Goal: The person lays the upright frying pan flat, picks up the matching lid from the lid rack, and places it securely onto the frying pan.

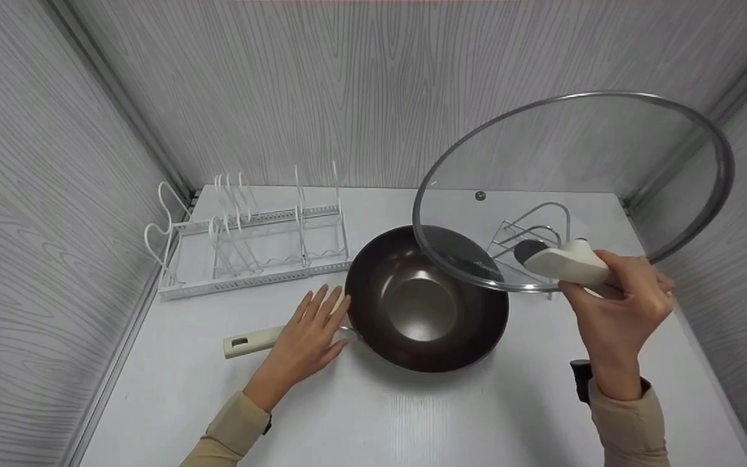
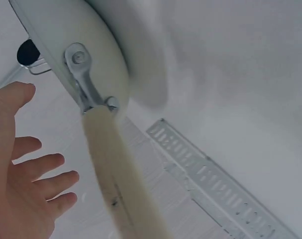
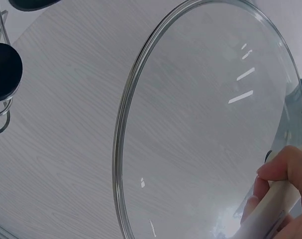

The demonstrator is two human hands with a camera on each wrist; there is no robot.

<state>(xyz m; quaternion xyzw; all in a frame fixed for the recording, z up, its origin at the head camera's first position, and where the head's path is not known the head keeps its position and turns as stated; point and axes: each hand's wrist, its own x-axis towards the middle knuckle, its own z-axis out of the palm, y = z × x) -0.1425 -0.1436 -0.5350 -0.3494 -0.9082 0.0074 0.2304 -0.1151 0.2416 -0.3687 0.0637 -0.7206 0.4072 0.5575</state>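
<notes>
A dark-brown wok [image 1: 426, 311] with a cream outside [image 2: 86, 30] sits on the white table, its cream handle [image 1: 253, 342] pointing left. Over that handle in the head view hovers my left hand [image 1: 305, 340], fingers extended. The left wrist view shows the palm and fingers [image 2: 31, 179] beside the handle [image 2: 118, 169], apart from it. My right hand [image 1: 626, 305] grips the cream knob [image 1: 568, 263] of a large glass lid [image 1: 581, 168] with a metal rim. The lid is raised and tilted to the wok's upper right, overlapping part of it in the head view.
A white wire rack [image 1: 257, 282] with upright dividers stands at the back left, close to the wok. Behind the lid, a small silver wire rack [image 1: 558, 211] shows through the glass. Grey wood-grain panels [image 1: 360, 91] enclose the table's back and sides.
</notes>
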